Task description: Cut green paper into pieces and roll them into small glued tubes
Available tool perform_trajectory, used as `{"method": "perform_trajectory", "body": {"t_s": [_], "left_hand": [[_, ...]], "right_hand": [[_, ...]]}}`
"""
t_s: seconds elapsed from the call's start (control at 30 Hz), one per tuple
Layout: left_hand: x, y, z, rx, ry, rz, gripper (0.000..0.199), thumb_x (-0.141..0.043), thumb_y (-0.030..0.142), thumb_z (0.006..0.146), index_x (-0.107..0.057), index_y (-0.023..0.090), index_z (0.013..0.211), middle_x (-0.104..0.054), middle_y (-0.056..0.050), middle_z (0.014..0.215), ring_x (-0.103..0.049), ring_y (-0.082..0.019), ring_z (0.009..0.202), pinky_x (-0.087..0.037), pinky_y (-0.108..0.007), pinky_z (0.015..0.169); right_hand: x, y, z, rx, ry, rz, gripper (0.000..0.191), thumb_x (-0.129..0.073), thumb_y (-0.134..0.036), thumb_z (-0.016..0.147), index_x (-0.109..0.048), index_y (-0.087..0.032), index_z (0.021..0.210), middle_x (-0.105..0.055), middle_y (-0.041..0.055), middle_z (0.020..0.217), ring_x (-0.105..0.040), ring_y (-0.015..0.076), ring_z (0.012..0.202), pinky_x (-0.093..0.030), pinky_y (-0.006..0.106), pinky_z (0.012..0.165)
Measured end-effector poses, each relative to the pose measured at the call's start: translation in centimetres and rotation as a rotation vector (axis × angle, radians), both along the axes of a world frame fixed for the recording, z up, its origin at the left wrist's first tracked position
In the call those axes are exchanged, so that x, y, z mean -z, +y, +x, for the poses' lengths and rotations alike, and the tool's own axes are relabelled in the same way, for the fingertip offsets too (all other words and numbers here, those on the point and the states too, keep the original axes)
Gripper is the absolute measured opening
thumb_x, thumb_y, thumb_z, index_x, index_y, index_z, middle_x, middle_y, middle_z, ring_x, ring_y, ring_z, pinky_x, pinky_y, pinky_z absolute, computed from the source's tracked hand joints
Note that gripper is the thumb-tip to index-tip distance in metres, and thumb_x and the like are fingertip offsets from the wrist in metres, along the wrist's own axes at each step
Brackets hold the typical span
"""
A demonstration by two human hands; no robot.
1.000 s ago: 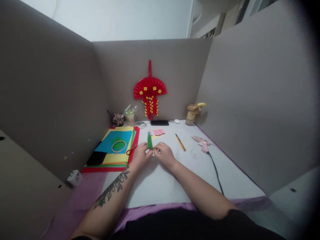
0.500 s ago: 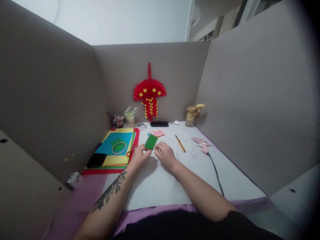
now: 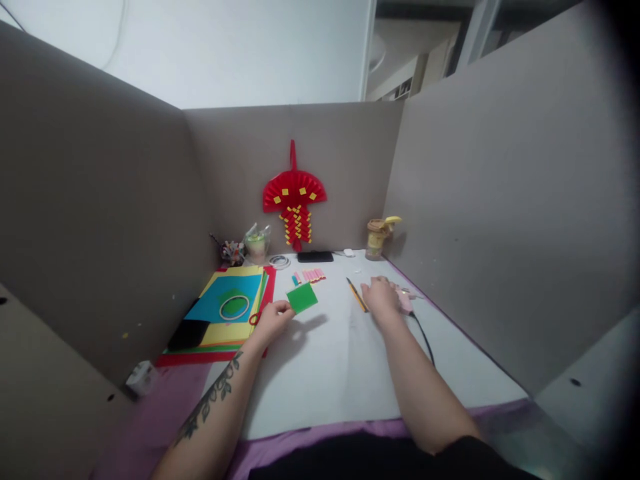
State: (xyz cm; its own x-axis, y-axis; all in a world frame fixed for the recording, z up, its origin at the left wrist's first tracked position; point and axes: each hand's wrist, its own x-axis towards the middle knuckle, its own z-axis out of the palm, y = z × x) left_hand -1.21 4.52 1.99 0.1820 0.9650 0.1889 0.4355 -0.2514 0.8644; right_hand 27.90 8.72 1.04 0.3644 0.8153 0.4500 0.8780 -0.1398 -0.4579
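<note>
My left hand (image 3: 276, 317) pinches a small green paper square (image 3: 302, 298) by its lower left corner, held above the white tabletop. My right hand (image 3: 381, 298) is over the pink glue gun (image 3: 405, 301), partly covering it. Its thumb stands apart, while its other fingertips are partly hidden; I cannot tell whether they touch the gun. Just left of that hand lies a yellow craft knife (image 3: 357, 295). Several pink paper pieces (image 3: 314, 275) lie beyond the green square, with a small blue piece (image 3: 296, 279) beside them.
Coloured paper sheets (image 3: 235, 279) are stacked at left, with a ring (image 3: 221, 308) and red-handled scissors (image 3: 254, 319) near their edge. At the back are tape rolls (image 3: 279, 262), a phone (image 3: 315, 257) and a drink cup (image 3: 375, 241). A red paper ornament (image 3: 295, 190) hangs on the grey panel.
My right hand has left the green paper and moved right to the glue gun. My left hand keeps the paper, which now lies flatter to view. The camera view has shifted slightly.
</note>
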Motion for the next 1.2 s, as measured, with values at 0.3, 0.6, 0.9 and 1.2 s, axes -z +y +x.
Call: {"method": "perform_trajectory", "body": {"t_s": [0.3, 0.6, 0.9, 1.2], "left_hand": [[0.1, -0.5, 0.5, 0.198, 0.140, -0.013, 0.014, -0.050, 0.028, 0.069, -0.056, 0.016, 0.065, -0.054, 0.001, 0.063, -0.048, -0.014, 0.061, -0.036, -0.023, 0.057], [0.5, 0.3, 0.5, -0.022, -0.046, 0.130, 0.021, -0.050, 0.033, 0.076, -0.061, 0.015, 0.073, -0.061, -0.002, 0.070, -0.053, -0.015, 0.066, -0.040, -0.023, 0.061], [1.3, 0.3, 1.0, -0.115, 0.052, 0.197, 0.015, -0.047, 0.023, 0.076, -0.059, 0.015, 0.072, -0.060, -0.001, 0.067, -0.053, -0.014, 0.065, -0.039, -0.023, 0.060], [1.0, -1.1, 2.2, -0.096, 0.210, 0.358, 0.016, -0.045, 0.022, 0.080, -0.059, 0.017, 0.073, -0.060, -0.002, 0.072, -0.052, -0.014, 0.067, -0.039, -0.025, 0.063]], "right_hand": [[0.7, -2.6, -9.7, -0.822, 0.710, 0.023, 0.023, -0.054, -0.023, 0.069, -0.062, -0.019, 0.090, -0.063, 0.0014, 0.081, -0.054, 0.0140, 0.066, -0.043, 0.026, 0.062], [2.0, -2.7, -10.7, -0.806, 0.851, 0.000, 0.017, -0.055, -0.024, 0.067, -0.059, -0.018, 0.082, -0.060, 0.0006, 0.077, -0.053, 0.0135, 0.064, -0.042, 0.025, 0.059], [1.3, -3.7, -10.9, -0.772, 0.322, 0.279, 0.016, -0.053, -0.016, 0.074, -0.060, -0.019, 0.088, -0.059, 0.0061, 0.090, -0.051, 0.0208, 0.090, -0.042, 0.034, 0.079], [0.4, -5.1, -12.3, -0.718, -0.089, 0.322, 0.011, -0.052, -0.017, 0.082, -0.063, -0.020, 0.081, -0.057, 0.0058, 0.083, -0.047, 0.0197, 0.084, -0.039, 0.033, 0.077]]}}
